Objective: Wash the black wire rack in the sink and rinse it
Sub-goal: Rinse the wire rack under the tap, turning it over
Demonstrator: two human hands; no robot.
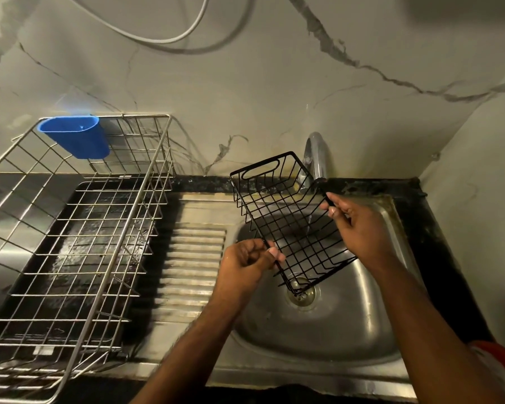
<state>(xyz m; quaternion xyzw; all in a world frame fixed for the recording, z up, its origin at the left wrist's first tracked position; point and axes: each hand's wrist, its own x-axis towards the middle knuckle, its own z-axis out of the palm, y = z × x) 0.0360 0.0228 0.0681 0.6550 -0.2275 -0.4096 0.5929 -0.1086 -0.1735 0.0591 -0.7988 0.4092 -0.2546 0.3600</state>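
Marble-patterned wall behind a steel sink [370, 339]. Black wire rack [289, 220] held tilted above the basin, long axis running from tap [317, 158] toward drain; left hand [250, 259] pinches its near-left rim, right hand [359, 225] grips the far-right rim beneath a thin stream.

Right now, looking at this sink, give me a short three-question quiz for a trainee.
1. True or false: both hands hold the black rack.
2. Where does the blue cup hang? A) on the tap B) on the silver dish rack C) in the sink
3. Fill in: the black rack is held tilted over the ____.

Key:
1. True: left hand and right hand pinch opposite edges.
2. B, the silver dish rack.
3. Sink, below the tap.
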